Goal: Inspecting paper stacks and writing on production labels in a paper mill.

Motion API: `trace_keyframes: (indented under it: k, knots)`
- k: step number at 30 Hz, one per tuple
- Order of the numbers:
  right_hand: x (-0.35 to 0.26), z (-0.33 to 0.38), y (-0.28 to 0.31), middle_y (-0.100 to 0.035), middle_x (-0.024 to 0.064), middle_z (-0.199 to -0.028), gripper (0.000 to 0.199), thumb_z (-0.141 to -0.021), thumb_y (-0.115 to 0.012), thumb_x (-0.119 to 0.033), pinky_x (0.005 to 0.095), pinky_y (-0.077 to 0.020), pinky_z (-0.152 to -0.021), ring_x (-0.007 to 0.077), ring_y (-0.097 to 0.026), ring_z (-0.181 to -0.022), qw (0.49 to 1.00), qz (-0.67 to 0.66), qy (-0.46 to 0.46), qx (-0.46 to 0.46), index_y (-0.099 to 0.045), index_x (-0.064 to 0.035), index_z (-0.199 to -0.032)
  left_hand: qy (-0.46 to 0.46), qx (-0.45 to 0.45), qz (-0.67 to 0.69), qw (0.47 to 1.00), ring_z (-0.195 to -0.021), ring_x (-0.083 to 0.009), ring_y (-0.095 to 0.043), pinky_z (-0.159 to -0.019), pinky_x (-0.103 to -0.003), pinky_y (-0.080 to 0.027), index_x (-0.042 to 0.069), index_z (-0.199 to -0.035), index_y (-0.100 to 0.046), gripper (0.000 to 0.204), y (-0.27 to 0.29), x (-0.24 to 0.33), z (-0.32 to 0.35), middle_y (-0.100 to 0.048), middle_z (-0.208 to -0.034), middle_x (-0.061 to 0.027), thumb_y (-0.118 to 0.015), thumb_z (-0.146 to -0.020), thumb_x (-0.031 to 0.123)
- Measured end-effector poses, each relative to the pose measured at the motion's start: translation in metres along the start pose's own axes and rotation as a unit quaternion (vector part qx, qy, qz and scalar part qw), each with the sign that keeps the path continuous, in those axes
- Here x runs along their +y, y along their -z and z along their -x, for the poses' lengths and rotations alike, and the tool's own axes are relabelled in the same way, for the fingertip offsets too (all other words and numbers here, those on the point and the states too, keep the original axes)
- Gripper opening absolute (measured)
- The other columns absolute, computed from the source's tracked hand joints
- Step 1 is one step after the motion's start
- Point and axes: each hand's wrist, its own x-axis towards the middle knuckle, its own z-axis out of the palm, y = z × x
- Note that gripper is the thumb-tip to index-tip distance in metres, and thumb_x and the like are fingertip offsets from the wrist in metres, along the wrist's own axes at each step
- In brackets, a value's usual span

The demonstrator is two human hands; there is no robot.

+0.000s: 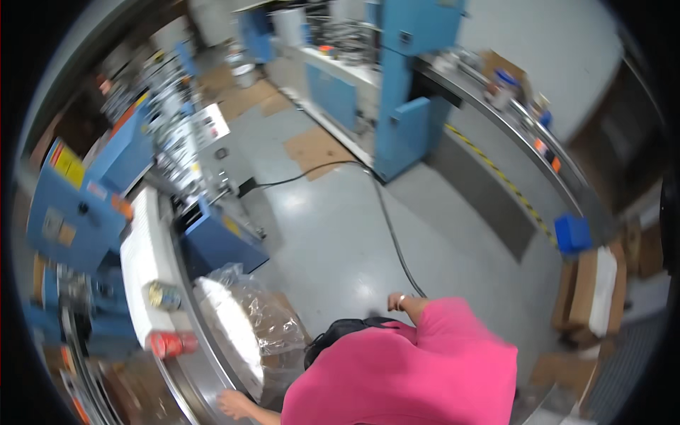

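Observation:
My left hand (235, 404) is low at the left, over the edge of a long metal conveyor table (201, 376); its fingers look loosely apart and hold nothing I can see. Whether it touches the metal I cannot tell. My right hand (396, 302) hangs in front of my pink sleeve, its fingers curled in with nothing visible in them. A light band circles the right wrist. Nearest the left hand on the table are a red can (172, 344) and a pale can (163, 295), beside a long stack of white paper (144, 258).
A clear plastic bag (273, 315) lies beside the conveyor table. Blue machines (418, 106) stand ahead and at left. A black cable (388, 227) crosses the grey floor near flat cardboard (315, 150). At right are a blue bin (572, 234) and an open cardboard box (582, 294).

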Motion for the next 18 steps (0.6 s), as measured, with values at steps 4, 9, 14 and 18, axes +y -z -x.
trace_keyframes:
  k: [4, 9, 14, 18]
  knots:
    - [-0.039, 0.051, -0.003, -0.062, 0.0130, -0.059, 0.019, -0.071, -0.062, -0.022, 0.0406, -0.0489, -0.053, 0.0240, -0.059, -0.051, 0.983, -0.181, -0.015, 0.008, -0.066, -0.0054, -0.063, -0.102, -0.032, -0.041, 0.993, -0.095, -0.0360, -0.061, -0.070, -0.050, -0.052, 0.012, -0.113, -0.060, 0.036, 0.002, 0.002, -0.007, -0.061, -0.106, -0.0165, -0.042, -0.093, 0.036]
    - [-0.039, 0.088, -0.030, -0.062, 0.0124, -0.057, 0.035, -0.085, -0.055, -0.031, 0.0367, -0.0476, -0.049, 0.0221, -0.060, -0.050, 0.987, -0.135, 0.037, 0.078, -0.068, -0.0041, -0.065, -0.206, 0.057, 0.119, 0.970, -0.082, -0.0357, -0.062, -0.069, -0.048, -0.050, 0.005, -0.089, -0.066, 0.033, -0.035, -0.007, -0.012, -0.065, -0.091, -0.0157, -0.047, -0.096, 0.032]
    - [-0.015, 0.141, -0.066, -0.062, 0.0086, -0.060, 0.032, -0.091, -0.049, -0.029, 0.0352, -0.0465, -0.048, 0.0194, -0.058, -0.048, 0.963, -0.264, -0.047, 0.037, -0.069, -0.0043, -0.086, -0.242, 0.089, 0.184, 0.949, -0.099, -0.0353, -0.061, -0.084, -0.048, -0.046, 0.002, -0.086, -0.069, 0.032, 0.001, 0.010, 0.018, -0.066, -0.104, -0.0163, -0.051, -0.091, 0.029]
    - [0.012, 0.180, -0.081, -0.060, 0.0070, -0.063, 0.030, -0.095, -0.045, -0.026, 0.0325, -0.0422, -0.042, 0.0167, -0.054, -0.048, 0.978, -0.210, 0.007, 0.016, -0.065, -0.0060, -0.104, -0.149, 0.045, 0.218, 0.964, -0.109, -0.0315, -0.055, -0.091, -0.045, -0.041, 0.003, -0.091, -0.068, 0.033, 0.021, 0.005, 0.028, -0.064, -0.111, -0.0137, -0.050, -0.092, 0.031]
